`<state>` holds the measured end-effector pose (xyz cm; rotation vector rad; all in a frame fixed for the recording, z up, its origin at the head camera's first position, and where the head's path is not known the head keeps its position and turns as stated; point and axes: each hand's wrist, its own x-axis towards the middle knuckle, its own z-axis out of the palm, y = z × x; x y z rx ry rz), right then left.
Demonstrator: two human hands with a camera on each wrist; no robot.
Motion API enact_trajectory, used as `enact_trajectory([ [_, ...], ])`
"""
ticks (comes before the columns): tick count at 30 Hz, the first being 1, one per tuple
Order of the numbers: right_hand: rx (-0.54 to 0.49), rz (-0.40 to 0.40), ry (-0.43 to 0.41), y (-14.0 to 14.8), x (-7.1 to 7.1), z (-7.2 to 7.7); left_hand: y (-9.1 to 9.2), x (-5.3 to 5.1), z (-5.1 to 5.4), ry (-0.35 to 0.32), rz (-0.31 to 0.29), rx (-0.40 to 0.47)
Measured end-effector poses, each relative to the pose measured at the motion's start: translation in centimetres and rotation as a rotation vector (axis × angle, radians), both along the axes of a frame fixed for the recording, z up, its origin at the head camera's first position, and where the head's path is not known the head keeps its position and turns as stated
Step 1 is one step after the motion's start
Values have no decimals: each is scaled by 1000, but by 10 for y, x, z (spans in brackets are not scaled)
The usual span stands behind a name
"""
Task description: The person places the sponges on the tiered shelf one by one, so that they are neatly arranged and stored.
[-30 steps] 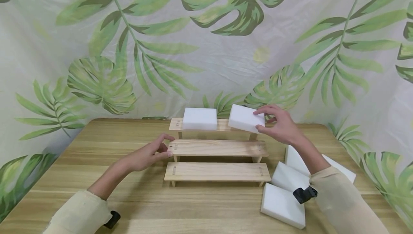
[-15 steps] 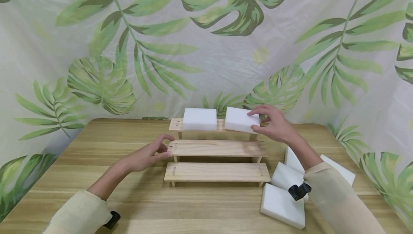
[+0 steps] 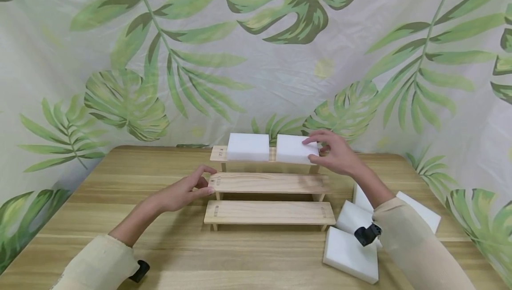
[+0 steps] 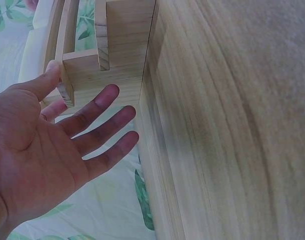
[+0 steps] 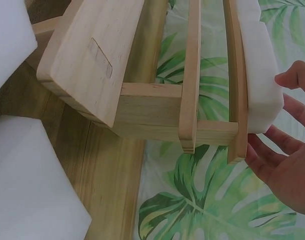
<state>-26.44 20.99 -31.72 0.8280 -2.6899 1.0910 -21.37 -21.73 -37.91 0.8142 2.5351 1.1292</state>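
Note:
A three-tier wooden stand (image 3: 270,183) rests on the table. On its top tier lie two white blocks side by side, the left block (image 3: 248,147) and the right block (image 3: 294,148), with a narrow gap between them. The right hand (image 3: 337,153) pinches the right block at its right end; in the right wrist view, fingers of that hand (image 5: 295,165) reach around the block (image 5: 262,75) near the tier's end. The left hand (image 3: 182,192) grips the middle tier's left end with thumb and forefinger, its other fingers spread in the left wrist view (image 4: 47,135).
Several more white blocks lie on the wooden table (image 3: 172,254) right of the stand, one nearest the front (image 3: 350,254), some partly under the right forearm. A leaf-patterned cloth (image 3: 280,81) hangs behind the table.
The right hand has moved left with its block, which has gone from tilted to lined up beside the left block on the top tier. The left hand has stayed in place.

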Motion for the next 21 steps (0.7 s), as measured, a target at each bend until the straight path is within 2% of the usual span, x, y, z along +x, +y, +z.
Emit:
enact_trajectory([
  [21, 9, 23, -59, -3, -6, 3, 0, 0, 0, -7, 12, -22],
])
